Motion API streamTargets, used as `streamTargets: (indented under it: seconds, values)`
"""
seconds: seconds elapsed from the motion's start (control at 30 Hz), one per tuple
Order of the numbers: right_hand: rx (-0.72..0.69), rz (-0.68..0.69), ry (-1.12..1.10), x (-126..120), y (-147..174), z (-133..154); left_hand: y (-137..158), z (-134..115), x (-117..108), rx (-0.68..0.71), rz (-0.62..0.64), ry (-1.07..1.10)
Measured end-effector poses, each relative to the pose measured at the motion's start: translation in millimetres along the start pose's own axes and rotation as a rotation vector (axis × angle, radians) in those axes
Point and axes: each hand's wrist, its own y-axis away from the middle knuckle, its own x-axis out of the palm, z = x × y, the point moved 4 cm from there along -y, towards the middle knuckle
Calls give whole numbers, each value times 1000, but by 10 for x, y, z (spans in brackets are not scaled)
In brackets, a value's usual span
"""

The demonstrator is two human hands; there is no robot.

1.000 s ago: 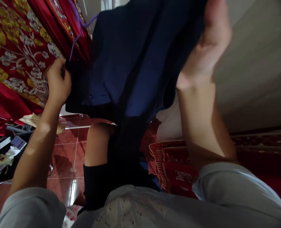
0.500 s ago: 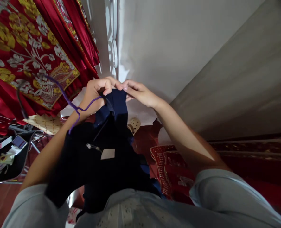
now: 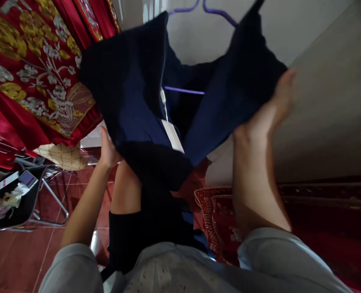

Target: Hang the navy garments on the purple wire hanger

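A: What do the hands have?

B: A dark navy garment (image 3: 131,93), raised in front of the person on a purple hanger (image 3: 184,90). The hanger's bar shows in the gap between the two sides of the cloth, and its upper wire runs out of view at the top.

A: And the left hand?

B: The left hand (image 3: 108,150) is at the garment's lower left edge, touching the cloth from beneath. Its fingers are hidden behind the fabric, so I cannot tell whether it is closed on it.

A: The right?

B: The right hand (image 3: 270,112) lies against the garment's right edge, fingers stretched out and blurred; the thumb side is hidden, so I cannot tell if it grips.

A: Anything on the cloth?

B: A pale label (image 3: 172,136) hangs inside, near the middle.

A: Around it?

B: A red curtain with gold and silver flowers (image 3: 30,69) hangs at the left. Below it a metal-framed chair (image 3: 42,191) stands on the red tiled floor (image 3: 15,260). A red patterned rug (image 3: 217,215) lies to the right, under a plain wall (image 3: 329,122).
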Motion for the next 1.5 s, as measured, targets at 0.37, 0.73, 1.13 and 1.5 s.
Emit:
streamTargets:
  seconds: [0.37, 0.73, 1.13, 1.5]
  values:
    - [169, -120, -331, 296, 491, 219, 430, 455, -72, -29, -442, 505]
    - [558, 164, -39, 1115, 2121, -53, 792, 657, 412, -150, -403, 545]
    - [808, 151, -395, 1064, 2113, 142, 914, 591, 150, -71, -509, 449]
    - [242, 232, -95, 1457, 1628, 382, 972, 585, 395, -75, -281, 372]
